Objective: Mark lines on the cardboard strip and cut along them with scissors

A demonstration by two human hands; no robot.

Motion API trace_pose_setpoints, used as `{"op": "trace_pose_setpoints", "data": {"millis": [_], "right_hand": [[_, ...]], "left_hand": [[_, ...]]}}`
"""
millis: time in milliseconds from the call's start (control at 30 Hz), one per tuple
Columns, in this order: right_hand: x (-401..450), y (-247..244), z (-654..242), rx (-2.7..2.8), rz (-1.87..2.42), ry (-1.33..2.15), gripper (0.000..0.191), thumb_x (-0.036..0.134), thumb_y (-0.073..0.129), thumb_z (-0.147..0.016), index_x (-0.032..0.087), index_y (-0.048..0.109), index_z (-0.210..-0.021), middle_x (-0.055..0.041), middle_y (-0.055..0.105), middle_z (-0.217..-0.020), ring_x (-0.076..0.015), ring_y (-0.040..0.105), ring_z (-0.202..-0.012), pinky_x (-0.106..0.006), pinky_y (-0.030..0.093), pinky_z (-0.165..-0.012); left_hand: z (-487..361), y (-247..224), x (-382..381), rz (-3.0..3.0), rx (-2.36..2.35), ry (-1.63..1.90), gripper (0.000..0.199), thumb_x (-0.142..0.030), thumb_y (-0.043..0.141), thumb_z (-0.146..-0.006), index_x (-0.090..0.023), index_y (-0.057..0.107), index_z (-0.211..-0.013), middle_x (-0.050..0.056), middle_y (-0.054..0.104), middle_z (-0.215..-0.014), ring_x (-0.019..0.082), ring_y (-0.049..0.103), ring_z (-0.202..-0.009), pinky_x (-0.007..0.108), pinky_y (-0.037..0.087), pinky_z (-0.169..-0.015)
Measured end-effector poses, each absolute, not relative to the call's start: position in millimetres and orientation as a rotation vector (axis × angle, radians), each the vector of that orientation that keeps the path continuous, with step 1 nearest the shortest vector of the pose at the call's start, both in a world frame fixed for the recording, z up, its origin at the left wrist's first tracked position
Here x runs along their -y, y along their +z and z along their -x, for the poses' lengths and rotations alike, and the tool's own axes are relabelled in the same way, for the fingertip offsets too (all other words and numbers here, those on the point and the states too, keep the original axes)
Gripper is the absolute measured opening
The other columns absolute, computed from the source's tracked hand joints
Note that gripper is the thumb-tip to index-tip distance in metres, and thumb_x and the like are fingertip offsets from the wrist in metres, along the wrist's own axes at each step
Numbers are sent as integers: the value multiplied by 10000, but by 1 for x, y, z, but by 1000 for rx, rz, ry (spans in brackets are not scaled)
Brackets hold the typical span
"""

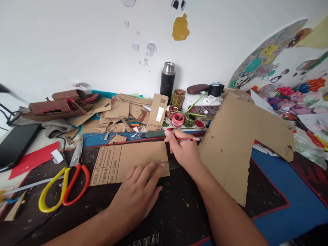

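Our left hand [139,186] lies palm-down, fingers close together, pressing the printed cardboard strip [142,152] and what looks like a clear ruler [174,165] against the dark mat [176,213]. At the strip's right end, our right hand [184,150] pinches a red pencil [191,139]. Yellow-and-orange scissors [76,156] lie to the strip's left, a larger cardboard sheet [228,143] to its right, paint jars [178,120] behind.

A dark mat [179,208] edged in red and blue (white characters [148,240] mark its bottom) spreads across the lower frame. On it lie a printed cardboard strip [135,155] near centre, yellow-and-red-handled scissors [66,177] at lower left, and a large notched cardboard piece [228,136] at right.
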State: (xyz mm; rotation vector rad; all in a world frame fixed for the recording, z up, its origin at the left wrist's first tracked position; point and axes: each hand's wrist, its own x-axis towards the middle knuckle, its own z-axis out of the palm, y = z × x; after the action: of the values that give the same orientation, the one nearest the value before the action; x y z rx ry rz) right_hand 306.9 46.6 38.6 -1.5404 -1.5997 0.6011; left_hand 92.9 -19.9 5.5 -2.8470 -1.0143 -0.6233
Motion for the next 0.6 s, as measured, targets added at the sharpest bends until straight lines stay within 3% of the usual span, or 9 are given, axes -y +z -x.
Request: {"op": "trace_pose_setpoints", "data": {"millis": [167,333,600], "right_hand": [[-47,38,-307,1614,1542,602,473,567,523,-1111,251,704,-809,7,648,-561,-202,701,-605,-294,492,-651],[-49,37,-308,1623,1510,567,471,545,510,-1124,243,714,-825,14,635,-543,-200,692,-594,-299,494,-678],[-51,33,-310,1542,1484,644,473,586,537,-1115,237,717,-852,10,670,-607,-185,695,-587,-282,512,-645]], "left_hand": [[-89,0,12,2887,993,-543,376,-158,511,-1105,-139,637,-1458,136,754,-1245,301,699,-1090,443,597,-949],[-84,-1,10,2918,883,-521,440,-46,473,-1053,-108,634,-1458,134,762,-1182,288,709,-1057,405,647,-908],[-76,9,6,2940,773,-507,445,-65,478,-1074,-169,640,-1475,133,779,-1230,271,727,-1113,359,665,-888]]}}
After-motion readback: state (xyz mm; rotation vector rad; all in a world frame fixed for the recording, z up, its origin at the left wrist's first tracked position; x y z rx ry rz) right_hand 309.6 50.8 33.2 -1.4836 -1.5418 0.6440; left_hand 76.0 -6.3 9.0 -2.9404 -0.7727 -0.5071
